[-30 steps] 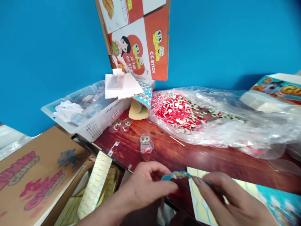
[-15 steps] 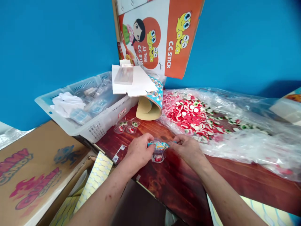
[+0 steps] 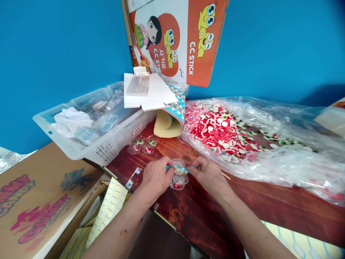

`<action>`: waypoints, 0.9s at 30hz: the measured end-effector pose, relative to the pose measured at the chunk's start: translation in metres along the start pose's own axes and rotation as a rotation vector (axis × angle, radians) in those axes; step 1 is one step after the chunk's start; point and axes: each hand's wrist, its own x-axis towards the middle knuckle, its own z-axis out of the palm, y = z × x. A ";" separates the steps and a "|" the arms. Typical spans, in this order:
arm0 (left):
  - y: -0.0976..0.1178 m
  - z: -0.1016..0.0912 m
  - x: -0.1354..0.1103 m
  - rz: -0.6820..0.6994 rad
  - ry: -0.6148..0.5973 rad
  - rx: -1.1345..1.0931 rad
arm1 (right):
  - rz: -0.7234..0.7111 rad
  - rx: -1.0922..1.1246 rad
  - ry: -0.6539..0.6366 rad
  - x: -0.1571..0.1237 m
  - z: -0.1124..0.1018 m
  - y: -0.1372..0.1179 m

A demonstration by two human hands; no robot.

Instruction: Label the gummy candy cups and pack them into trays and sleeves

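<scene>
A small blue printed label strip is stretched between my two hands, across a clear plastic candy container with a red piece inside. My left hand pinches the strip's left end between thumb and fingers. At the other end, my right hand has its fingertips closed on the strip. The container lies on the dark wooden table under the label. Farther left sit two more clear containers with green-and-white eye candies and red pieces. The undersides of both sets of fingers are partly hidden.
An open plastic bag of red, white and green gummies spreads over the right. A white basket of clear packs stands left, beside a roll of blue labels. Cardboard boxes and yellow label sheets lie at the front.
The label strip has come down closer over the clear container, and more of the container shows. My right hand has shifted slightly left; the whole view has moved a little.
</scene>
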 end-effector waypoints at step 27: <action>-0.014 0.004 -0.020 0.171 0.064 0.296 | -0.021 -0.542 -0.014 -0.021 0.005 -0.011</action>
